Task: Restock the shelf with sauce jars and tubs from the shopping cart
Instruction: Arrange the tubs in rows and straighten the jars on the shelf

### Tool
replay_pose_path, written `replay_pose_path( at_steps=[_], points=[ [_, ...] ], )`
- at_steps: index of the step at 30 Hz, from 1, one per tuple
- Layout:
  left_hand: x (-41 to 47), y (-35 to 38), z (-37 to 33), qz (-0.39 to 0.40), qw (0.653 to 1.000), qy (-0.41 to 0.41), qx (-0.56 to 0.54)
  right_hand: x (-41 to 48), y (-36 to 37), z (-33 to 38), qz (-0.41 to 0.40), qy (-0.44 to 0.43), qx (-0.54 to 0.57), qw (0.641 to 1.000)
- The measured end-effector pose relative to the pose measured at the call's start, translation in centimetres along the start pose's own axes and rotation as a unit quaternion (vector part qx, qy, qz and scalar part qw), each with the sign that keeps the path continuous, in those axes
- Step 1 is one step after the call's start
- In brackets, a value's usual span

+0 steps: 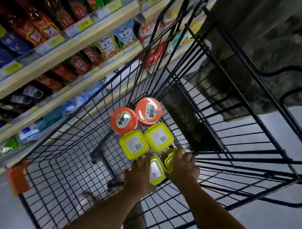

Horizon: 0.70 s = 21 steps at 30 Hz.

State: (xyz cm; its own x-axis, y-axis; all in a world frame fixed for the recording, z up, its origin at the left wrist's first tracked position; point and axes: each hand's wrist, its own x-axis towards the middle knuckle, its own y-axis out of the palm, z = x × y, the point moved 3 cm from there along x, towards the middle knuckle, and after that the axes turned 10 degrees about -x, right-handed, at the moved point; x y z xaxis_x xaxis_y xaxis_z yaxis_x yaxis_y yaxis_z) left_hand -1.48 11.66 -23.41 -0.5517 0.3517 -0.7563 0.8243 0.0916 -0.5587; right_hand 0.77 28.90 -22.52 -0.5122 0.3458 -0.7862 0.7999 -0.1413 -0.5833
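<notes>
The left hand point(140, 171) lies with fairly straight fingers against a tilted tub point(156, 171), which stands on edge with its long axis running away from the person. Just right, the right hand point(184, 166) curls over a second tub point(166, 160). Beyond them, flat tubs point(134, 144) and orange jars point(124, 121) rest in the cart point(183, 114). A stocked shelf point(69, 49) stands left, above grey floor point(246, 227).

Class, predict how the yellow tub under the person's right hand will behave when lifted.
The yellow tub looks square and flat-sided, so it should not roll. Its raised lid rim likely gives grip. The right hand curls over it alone, so it is probably light.
</notes>
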Motion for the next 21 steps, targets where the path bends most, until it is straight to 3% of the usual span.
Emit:
replay_pose_path(
  at_steps=[12, 21],
  points=[
    [-2.1, -2.0, 3.3, 0.029, 0.999, 0.003, -0.026, -1.3, -1.1, -0.5, 0.003, -0.020, -0.010, 1.000],
    [-7.3, -5.5, 7.6, -0.023, 0.999, 0.010, -0.030, -5.0, -2.9, 0.7, -0.027, -0.009, 0.010, 1.000]
  ],
)
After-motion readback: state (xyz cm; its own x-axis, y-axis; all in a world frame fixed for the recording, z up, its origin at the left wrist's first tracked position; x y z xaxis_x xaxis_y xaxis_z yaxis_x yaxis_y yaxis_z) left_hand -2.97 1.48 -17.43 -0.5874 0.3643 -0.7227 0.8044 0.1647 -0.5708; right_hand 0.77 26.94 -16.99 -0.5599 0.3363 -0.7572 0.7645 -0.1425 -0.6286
